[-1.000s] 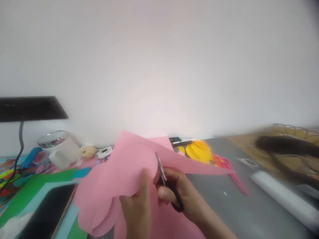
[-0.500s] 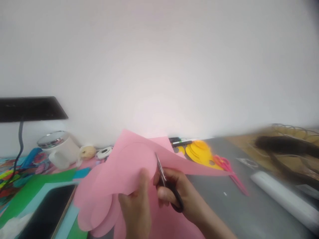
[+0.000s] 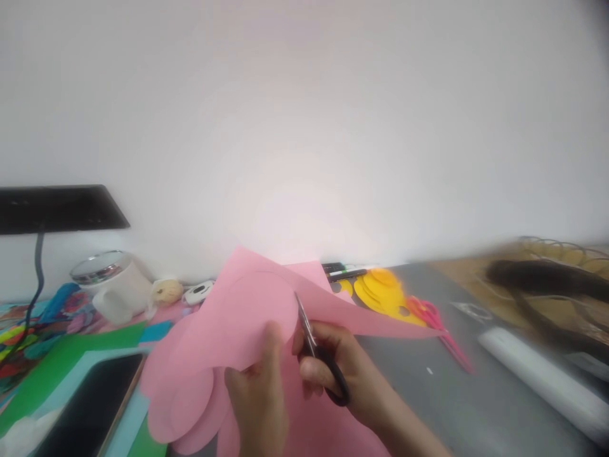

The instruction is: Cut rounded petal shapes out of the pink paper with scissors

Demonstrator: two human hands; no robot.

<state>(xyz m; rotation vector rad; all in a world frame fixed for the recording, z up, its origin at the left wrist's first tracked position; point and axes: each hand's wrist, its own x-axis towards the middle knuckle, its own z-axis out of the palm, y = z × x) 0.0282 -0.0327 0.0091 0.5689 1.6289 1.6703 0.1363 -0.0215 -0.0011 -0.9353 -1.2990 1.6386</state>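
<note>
A sheet of pink paper (image 3: 238,311) is held up in front of me, with a curved line drawn on it and part of that curve cut along its right side. My left hand (image 3: 259,393) pinches the sheet's lower edge, thumb on top. Black-handled scissors (image 3: 330,371) are in my right hand (image 3: 340,362), fingers through the loops. Their blades point up and away at the curve's right edge, where the paper parts. A long pink strip hangs off to the right. Rounded pink paper pieces (image 3: 190,406) lie beneath the sheet on the left.
Left are a phone (image 3: 90,406), green paper (image 3: 95,339) and a white mug (image 3: 117,292). To the right lie yellow paper pieces (image 3: 380,292), pink scissors (image 3: 440,330) and a white roll (image 3: 542,381) on the grey mat (image 3: 404,381). A wall rises behind.
The sheet has shifted very slightly to the left with the left hand. Both hands otherwise keep their places, and the scissors stay at the same part of the curve.
</note>
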